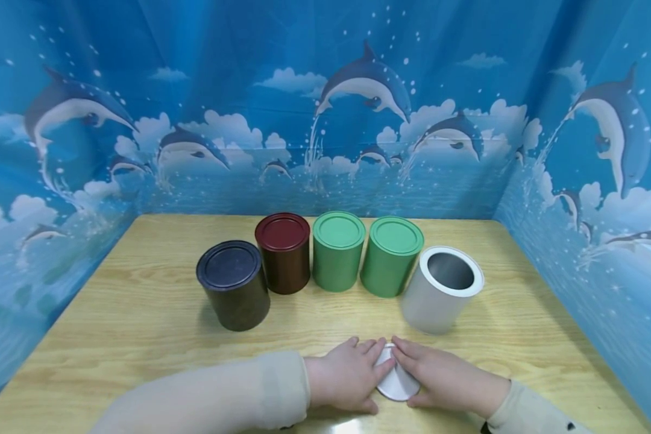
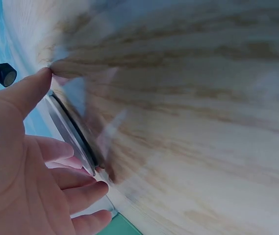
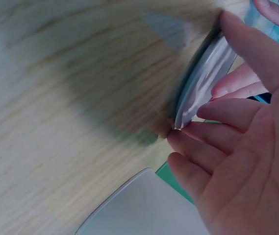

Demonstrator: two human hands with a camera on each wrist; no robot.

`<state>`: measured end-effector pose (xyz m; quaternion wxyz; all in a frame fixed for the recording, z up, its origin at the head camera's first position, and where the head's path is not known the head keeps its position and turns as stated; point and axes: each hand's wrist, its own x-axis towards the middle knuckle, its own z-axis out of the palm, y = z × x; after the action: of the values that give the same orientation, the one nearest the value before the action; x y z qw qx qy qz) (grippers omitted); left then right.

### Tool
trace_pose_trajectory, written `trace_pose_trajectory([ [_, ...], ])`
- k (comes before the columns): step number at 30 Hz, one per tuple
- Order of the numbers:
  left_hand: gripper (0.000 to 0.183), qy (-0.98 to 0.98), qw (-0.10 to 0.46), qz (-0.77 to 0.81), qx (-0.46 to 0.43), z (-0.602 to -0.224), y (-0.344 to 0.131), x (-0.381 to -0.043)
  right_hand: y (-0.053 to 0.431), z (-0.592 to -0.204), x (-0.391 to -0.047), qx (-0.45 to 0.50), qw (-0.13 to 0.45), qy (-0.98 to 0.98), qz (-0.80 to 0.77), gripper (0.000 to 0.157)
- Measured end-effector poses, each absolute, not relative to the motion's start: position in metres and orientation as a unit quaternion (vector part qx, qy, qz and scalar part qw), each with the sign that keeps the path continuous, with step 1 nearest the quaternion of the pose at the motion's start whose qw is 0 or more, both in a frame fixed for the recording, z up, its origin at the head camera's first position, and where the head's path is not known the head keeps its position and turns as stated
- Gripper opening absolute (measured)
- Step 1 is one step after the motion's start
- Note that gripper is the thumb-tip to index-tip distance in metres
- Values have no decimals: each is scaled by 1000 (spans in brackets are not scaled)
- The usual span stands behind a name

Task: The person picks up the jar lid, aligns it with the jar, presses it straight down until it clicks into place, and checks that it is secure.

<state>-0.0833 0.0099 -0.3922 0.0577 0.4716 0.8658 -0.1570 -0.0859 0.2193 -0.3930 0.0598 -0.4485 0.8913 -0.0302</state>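
Note:
A round white lid (image 1: 398,381) lies flat on the table between two hands. The left hand (image 1: 349,375) comes at it from the left, its fairly straight fingers reaching over the lid's edge and its thumb on the wood. From the right, the right hand (image 1: 443,377) has its fingertips at the lid's far edge and its thumb by the near edge. Both wrist views show the thin rim of the lid (image 2: 70,132) beside spread fingers. Behind the right hand stands a white can (image 1: 431,307) with an open top and a dark inside.
A black can (image 1: 235,289), a dark red can (image 1: 286,259) and two green cans, one left (image 1: 337,256) and one right (image 1: 390,259), stand lidded in an arc with the white can. The wooden table (image 1: 141,289) is bounded by a blue dolphin curtain (image 1: 239,60) behind and beside it.

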Motion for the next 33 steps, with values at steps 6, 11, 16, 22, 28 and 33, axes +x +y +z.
trace_pose_trajectory([
  [6,80,873,60,-157,458,-394,14,-85,221,-396,-87,-457,31,889,-22,73],
  [11,77,878,61,-158,447,-395,18,-87,220,-394,-87,-452,27,891,-19,74],
  [16,71,884,57,-153,439,-394,20,-89,220,-394,-86,-445,23,895,-27,76],
  [22,64,885,55,-150,438,-396,18,-91,220,-394,-86,-435,28,899,-33,75],
  [28,60,886,70,-142,435,-397,18,-91,219,-392,-86,-414,41,908,-49,74],
  [33,57,888,74,-112,439,-395,15,-91,220,-390,-87,-407,38,910,-66,73],
])
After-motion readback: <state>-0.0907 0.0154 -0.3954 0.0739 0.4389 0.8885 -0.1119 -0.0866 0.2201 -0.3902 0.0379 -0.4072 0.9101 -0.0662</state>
